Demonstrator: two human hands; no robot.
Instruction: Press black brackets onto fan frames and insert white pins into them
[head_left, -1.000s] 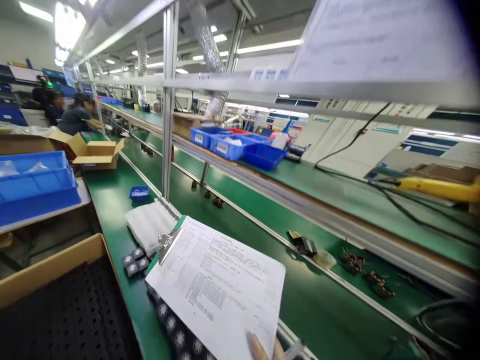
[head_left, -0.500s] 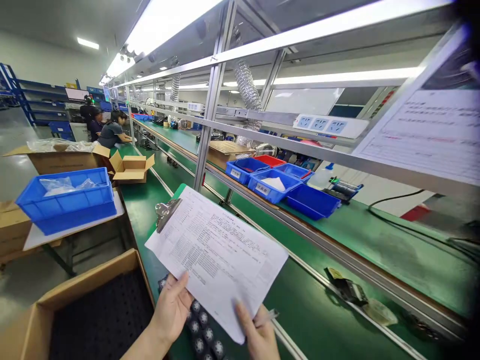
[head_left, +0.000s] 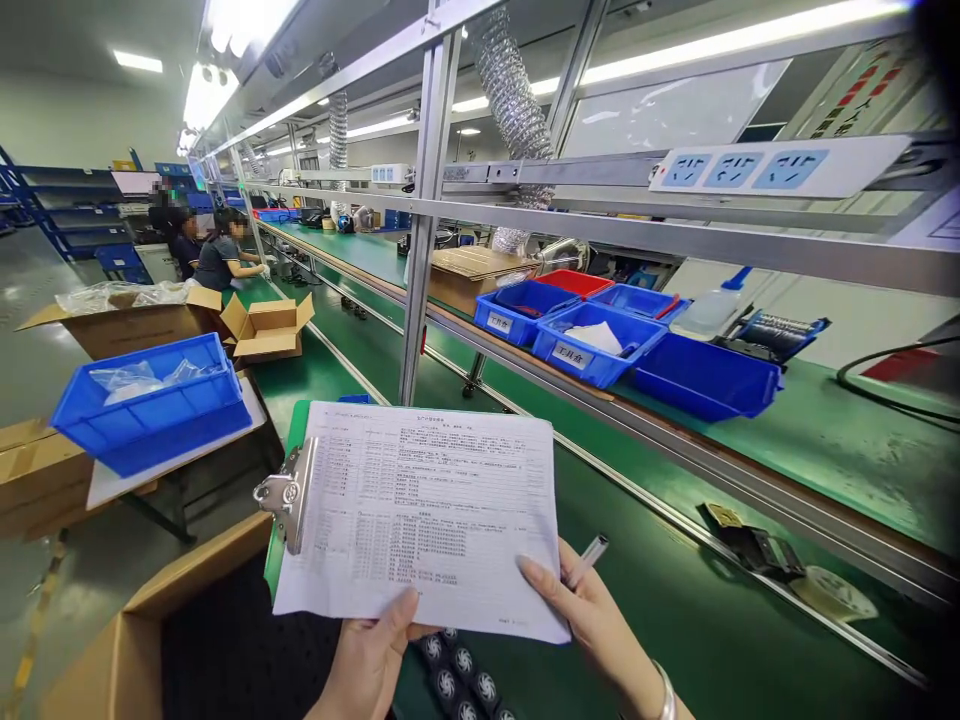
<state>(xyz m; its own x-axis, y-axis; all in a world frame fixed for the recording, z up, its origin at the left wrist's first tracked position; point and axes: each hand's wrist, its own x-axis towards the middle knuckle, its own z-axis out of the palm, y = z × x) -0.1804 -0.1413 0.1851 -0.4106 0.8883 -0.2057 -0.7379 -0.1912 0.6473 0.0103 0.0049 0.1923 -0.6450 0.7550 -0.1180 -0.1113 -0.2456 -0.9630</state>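
Note:
I hold a green clipboard [head_left: 298, 430] with a printed sheet [head_left: 427, 505] clamped to it, above the green conveyor belt [head_left: 675, 610]. My left hand [head_left: 371, 655] grips the lower edge of the board, thumb on the paper. My right hand [head_left: 592, 615] holds the sheet's lower right corner with the thumb on top, and a silver pen [head_left: 586, 560] is pinched in its fingers. Below the board lies a black tray of small round fans [head_left: 459, 685].
An open cardboard box with black foam [head_left: 202, 650] stands at lower left. A blue bin [head_left: 150, 405] rests on a side table. Blue and red bins [head_left: 600, 335] line the bench shelf. Small parts [head_left: 757, 548] lie on the belt. Other people [head_left: 217, 255] work far down the line.
The view has risen and turned left. The clipboard has swung round to lie level in front of me, and both of my hands have come up into view on its lower edge.

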